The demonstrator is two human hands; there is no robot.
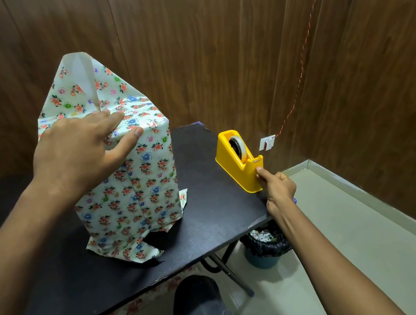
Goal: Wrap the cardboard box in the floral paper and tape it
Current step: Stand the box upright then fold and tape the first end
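Pale floral paper (136, 182), yellow tape dispenser (239, 163), black table (212, 236), brown wood-grain wall (212, 37)

Black folding table (210, 225), paper-wrapped box (136, 182), yellow tape dispenser (239, 161) near edge

No legible text, label, brand, number or sign was found. A short line of small dark print stood on the floral paper (132, 151) just beyond the fingertips of the left hand (81, 150), but it was too small and blurred to read. The yellow tape dispenser (240, 162), touched at its near end by the right hand (277, 188), bore no readable marking on its visible faces.
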